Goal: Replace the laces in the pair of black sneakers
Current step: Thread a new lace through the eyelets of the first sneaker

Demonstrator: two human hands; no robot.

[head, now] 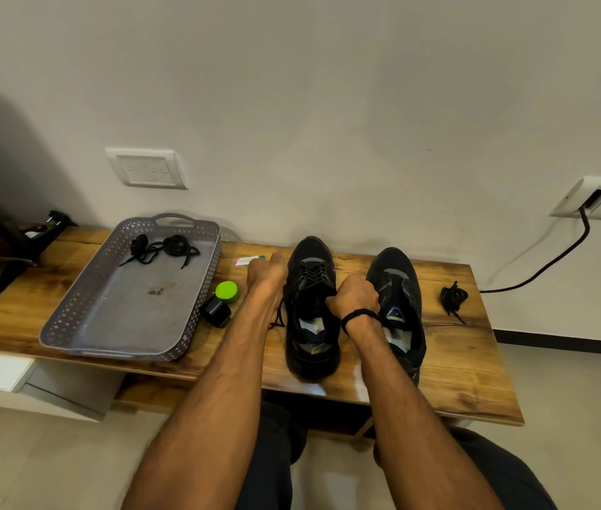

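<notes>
Near the far edge of the wooden worktop (457,362), the laced black mesh sneaker (311,288) stands beside the lace-less black mesh sneaker (396,288); I judge about half remains. The right hand (352,296) grasps the laced one; the grip of the left hand (267,268) I cannot tell.

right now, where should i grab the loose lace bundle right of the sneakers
Pinch the bunched middle of the lace bundle from above: it lies flat on the table, apart from the right sneaker, and its thin tail would probably just uncoil.

Tray (126,314) L of sneakers (311,252)
</notes>
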